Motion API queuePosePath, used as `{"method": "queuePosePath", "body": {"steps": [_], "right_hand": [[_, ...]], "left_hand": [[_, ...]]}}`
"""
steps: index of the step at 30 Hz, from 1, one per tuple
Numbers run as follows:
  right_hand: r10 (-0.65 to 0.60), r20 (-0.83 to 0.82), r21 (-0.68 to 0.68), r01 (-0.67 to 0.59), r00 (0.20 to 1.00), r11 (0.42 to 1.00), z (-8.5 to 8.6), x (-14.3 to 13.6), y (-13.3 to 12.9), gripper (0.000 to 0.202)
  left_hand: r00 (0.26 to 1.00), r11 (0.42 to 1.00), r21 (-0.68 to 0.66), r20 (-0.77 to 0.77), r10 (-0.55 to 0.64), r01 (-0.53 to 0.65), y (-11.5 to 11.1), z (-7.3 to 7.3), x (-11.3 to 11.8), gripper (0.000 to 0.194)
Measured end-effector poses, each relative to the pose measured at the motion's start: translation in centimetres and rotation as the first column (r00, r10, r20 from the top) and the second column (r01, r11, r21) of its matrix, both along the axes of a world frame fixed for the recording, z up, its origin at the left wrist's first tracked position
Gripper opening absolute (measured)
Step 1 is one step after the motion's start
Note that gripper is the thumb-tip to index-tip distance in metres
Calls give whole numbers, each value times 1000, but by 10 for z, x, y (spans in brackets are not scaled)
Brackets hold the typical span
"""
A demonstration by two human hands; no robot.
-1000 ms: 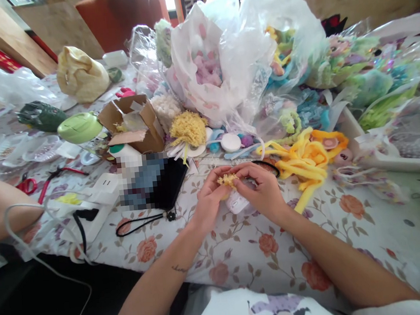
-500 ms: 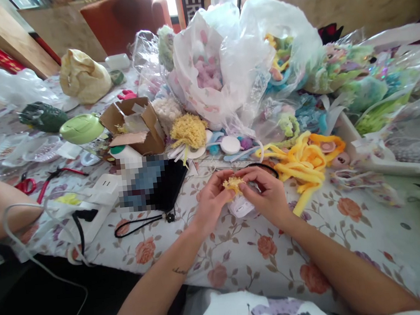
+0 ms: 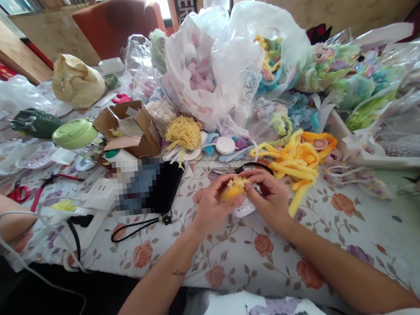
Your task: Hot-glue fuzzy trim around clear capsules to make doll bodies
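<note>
Both of my hands meet over the middle of the floral cloth around a small yellow fuzzy piece [image 3: 236, 186]. My left hand [image 3: 214, 200] pinches it from the left, and my right hand [image 3: 269, 194] grips its right side. Partly hidden beneath them lies a small white case [image 3: 245, 209]. Black-handled scissors [image 3: 253, 167] rest just behind my fingers. Yellow-orange fuzzy strips [image 3: 295, 161] are heaped right of my right hand.
A black tablet [image 3: 168, 184] and strap [image 3: 135, 230] lie left. Behind are a cardboard box [image 3: 133, 130], a yellow curly bundle [image 3: 183, 134] and plastic bags [image 3: 238, 65]. Another person's arm [image 3: 4, 217] and a white cable [image 3: 23, 267] are at far left; a white tray [image 3: 366, 155] is right.
The yellow piece has turned between my fingers and shows a smoother, brighter side. The whole view has shifted slightly, so the table items appear further left.
</note>
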State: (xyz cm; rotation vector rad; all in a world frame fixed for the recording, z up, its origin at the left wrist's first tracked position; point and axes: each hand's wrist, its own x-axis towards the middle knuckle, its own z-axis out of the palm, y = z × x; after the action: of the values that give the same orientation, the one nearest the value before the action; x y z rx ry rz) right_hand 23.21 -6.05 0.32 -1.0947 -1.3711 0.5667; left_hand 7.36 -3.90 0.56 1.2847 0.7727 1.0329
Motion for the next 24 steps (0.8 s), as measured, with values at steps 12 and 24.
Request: {"method": "queuePosePath", "body": {"steps": [12, 24], "right_hand": [[-79, -54, -33, 77, 995, 997, -7, 7, -1, 6], [-130, 30, 70, 127, 991, 989, -6, 8, -3, 9]], "left_hand": [[991, 985, 165, -111, 70, -51, 2, -5, 7, 30], [928, 974, 102, -298, 223, -201, 17, 9, 18, 34]]}}
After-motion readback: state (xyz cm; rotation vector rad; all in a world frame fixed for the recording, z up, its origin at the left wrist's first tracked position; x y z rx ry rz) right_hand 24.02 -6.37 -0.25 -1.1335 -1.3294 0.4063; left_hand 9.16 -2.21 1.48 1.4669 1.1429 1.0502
